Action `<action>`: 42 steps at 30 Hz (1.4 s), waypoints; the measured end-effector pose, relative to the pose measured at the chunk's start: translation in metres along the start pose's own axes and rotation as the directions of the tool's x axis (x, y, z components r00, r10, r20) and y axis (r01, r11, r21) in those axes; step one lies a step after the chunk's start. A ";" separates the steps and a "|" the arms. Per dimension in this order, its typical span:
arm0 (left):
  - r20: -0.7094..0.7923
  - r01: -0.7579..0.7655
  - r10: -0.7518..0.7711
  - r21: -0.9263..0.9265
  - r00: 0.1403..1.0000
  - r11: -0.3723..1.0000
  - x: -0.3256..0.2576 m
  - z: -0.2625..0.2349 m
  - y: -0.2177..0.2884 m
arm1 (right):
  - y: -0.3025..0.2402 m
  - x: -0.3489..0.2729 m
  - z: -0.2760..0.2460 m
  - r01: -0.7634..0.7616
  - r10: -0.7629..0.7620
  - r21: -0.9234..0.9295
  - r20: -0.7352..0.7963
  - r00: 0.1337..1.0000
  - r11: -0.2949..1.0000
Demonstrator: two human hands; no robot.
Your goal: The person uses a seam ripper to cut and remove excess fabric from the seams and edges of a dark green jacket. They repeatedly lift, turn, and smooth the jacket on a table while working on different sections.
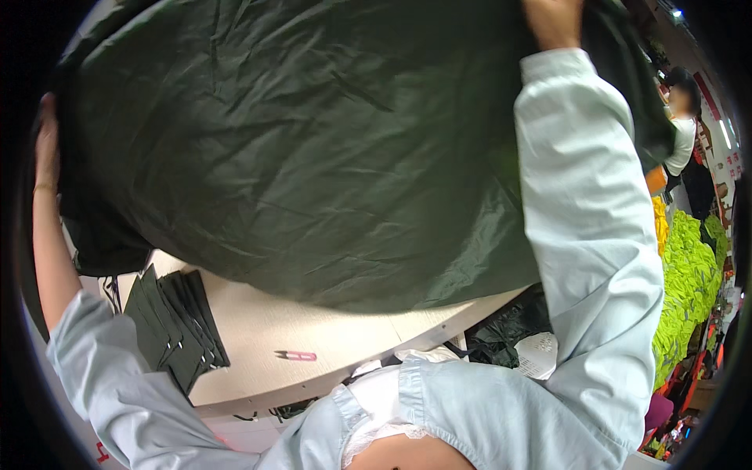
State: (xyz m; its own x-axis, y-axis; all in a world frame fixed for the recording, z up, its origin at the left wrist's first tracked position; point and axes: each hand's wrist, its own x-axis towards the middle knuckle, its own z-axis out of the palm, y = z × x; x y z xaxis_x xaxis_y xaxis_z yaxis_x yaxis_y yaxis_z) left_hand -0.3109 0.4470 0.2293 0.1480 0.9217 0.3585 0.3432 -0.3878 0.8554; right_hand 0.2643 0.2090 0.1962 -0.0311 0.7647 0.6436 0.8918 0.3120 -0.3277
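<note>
A large sheet of dark green, slightly shiny cloth (313, 157) spreads wide and creased between my two raised arms, its rounded lower edge over the table. At the far left, my left hand (47, 149) grips the cloth's side edge, seen edge-on with its fingers partly hidden. My right hand (554, 22) is up at the top right on the cloth, closed at its far part; the picture's upper edge cuts off its fingertips.
On the pale table (258, 321) lie a stack of dark green cut pieces (176, 325) and pink-handled thread snips (296, 356). Dark fabric (509, 329) sits below the table's front edge. To the right are a bright yellow-green fabric heap (689, 290) and another person (681, 133).
</note>
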 end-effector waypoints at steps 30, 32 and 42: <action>0.206 0.534 -0.940 -0.845 0.271 -0.031 -0.426 0.179 -0.233 | 0.213 -0.469 -0.001 -0.888 0.910 0.209 0.168 -0.380 -0.409; 0.231 0.450 -0.926 -0.890 0.298 -0.077 -0.411 0.198 -0.226 | 0.217 -0.464 -0.010 -0.700 0.856 0.494 0.280 -0.434 -0.516; -0.079 0.083 -0.817 -0.985 0.572 0.153 -0.368 0.216 -0.173 | 0.200 -0.311 -0.067 -0.391 0.931 0.886 0.331 0.152 -0.251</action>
State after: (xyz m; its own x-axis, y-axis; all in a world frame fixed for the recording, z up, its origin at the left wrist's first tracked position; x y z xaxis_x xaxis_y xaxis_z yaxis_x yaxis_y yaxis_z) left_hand -0.2245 0.1738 -0.1319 -0.2688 0.8441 -0.4639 -0.8487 0.0202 0.5285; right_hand 0.4829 -0.0044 -0.0233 0.6760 0.5939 -0.4362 -0.6116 0.1219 -0.7817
